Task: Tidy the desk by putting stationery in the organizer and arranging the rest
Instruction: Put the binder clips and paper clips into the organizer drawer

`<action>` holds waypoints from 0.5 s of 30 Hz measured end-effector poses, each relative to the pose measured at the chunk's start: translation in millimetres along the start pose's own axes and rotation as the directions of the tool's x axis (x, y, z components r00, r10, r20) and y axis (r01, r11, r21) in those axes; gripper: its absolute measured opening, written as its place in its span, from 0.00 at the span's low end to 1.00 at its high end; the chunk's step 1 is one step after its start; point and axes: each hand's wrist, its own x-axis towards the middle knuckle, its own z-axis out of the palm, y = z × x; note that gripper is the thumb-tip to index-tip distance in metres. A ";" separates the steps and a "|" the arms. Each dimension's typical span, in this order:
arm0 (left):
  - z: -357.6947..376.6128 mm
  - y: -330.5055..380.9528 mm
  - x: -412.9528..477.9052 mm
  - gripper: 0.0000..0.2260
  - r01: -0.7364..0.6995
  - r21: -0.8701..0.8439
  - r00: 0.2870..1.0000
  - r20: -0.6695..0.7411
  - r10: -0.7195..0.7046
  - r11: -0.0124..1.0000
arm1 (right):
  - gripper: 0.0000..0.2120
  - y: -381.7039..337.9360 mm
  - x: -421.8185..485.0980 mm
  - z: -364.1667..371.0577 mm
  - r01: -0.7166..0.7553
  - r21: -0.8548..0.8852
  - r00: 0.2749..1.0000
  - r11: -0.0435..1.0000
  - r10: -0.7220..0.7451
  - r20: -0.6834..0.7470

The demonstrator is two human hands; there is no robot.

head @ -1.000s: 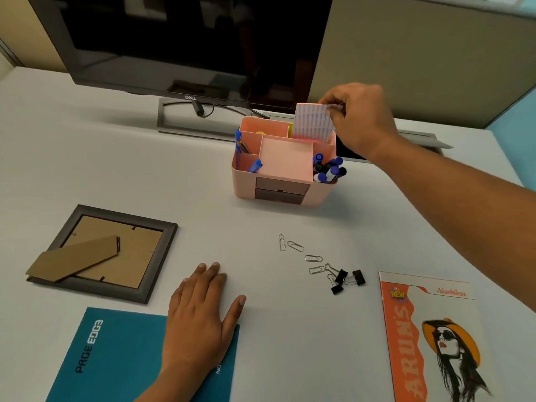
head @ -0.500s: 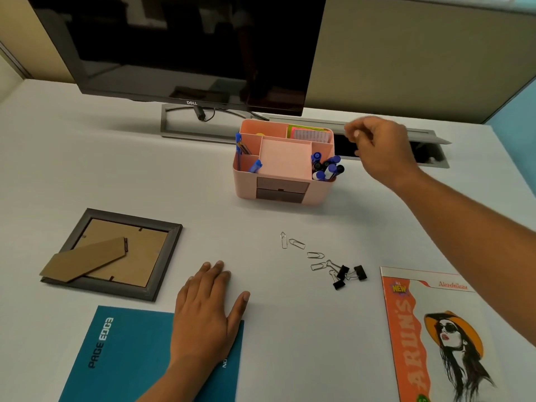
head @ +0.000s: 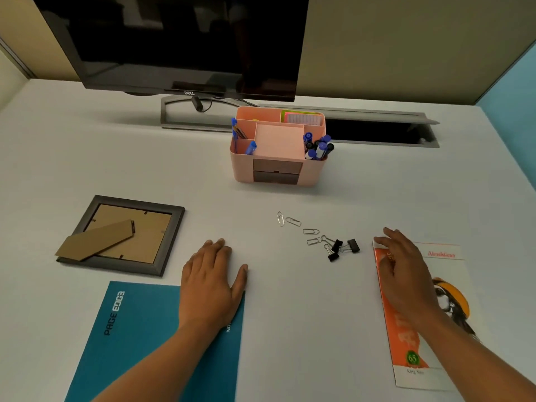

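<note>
photo frame: left of middle, face down, cardboard stand swung out; likely rigid but breakable if glazed, take it by two opposite rails
teal notebook: lower left, flat on desk; thin, light, probably floppy, lift by a long edge
left hand: lower middle, palm down, fingers straight, wrist over notebook corner, grasping nothing
organizer: upper middle, pink, pens and note pads in its compartments
paper clips: centre, four loose on desk; light thin wire, lie flat, likely hard to pinch, better slid together first
binder clips: just right of paper clips, three; small, stiff, pinch the black body or wire handles
right hand: right, blurred, fingers loose over book's upper left corner, grasping nothing, contact unclear
orange book: lower right, flat; thin soft cover, take by spine edge
</note>
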 end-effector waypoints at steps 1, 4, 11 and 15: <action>0.2 0.0 0.0 0.26 -0.001 0.003 1.000 -0.007 0.001 1.000 | 0.16 2.3 -4.8 0.2 -0.012 -0.022 1.000 1.000 0.012 -0.003; 0.7 0.2 0.2 0.26 -0.004 0.011 1.000 -0.018 0.004 1.000 | 0.17 8.4 -12.4 -1.4 -0.023 -0.076 1.000 0.997 0.023 -0.001; 5.2 0.5 2.4 0.24 -0.028 0.044 0.998 -0.056 0.030 0.999 | 0.24 16.1 -15.3 -0.2 0.001 -0.211 0.997 0.978 0.014 0.069; 7.1 10.1 5.1 0.23 -0.029 0.081 0.996 -0.080 0.035 0.996 | 0.23 15.1 -17.4 3.3 -0.004 -0.201 0.999 0.980 0.011 0.032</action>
